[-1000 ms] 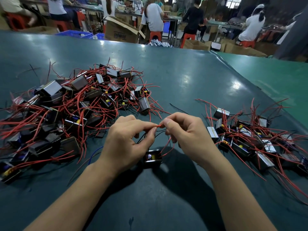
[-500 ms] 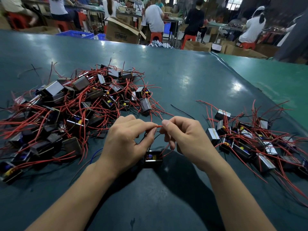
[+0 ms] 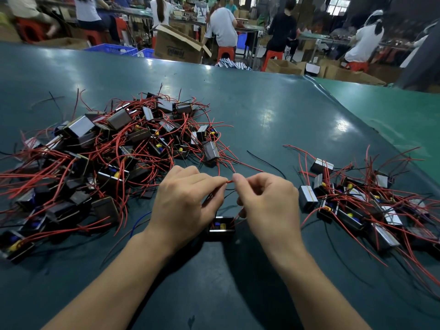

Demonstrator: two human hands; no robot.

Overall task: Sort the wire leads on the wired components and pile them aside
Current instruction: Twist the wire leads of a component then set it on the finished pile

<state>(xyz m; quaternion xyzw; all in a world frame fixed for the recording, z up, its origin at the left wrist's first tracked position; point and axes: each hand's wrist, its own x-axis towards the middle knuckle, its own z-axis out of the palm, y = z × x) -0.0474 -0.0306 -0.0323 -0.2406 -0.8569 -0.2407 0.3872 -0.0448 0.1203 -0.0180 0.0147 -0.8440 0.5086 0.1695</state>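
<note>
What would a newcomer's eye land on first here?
Probably the big pile of components tangled in red leads, on the table at left. Next, the two hands at centre: left hand and right hand pinch a red lead between them above one component. A smaller pile lies at right.

There is one bit of writing. It is on the side of a brown cardboard box that stands open behind the far edge of the counter. The dark letters are upside down and blurry, so the word cannot be read for sure. The small parts on the counter show no words or numbers that can be read.
</note>
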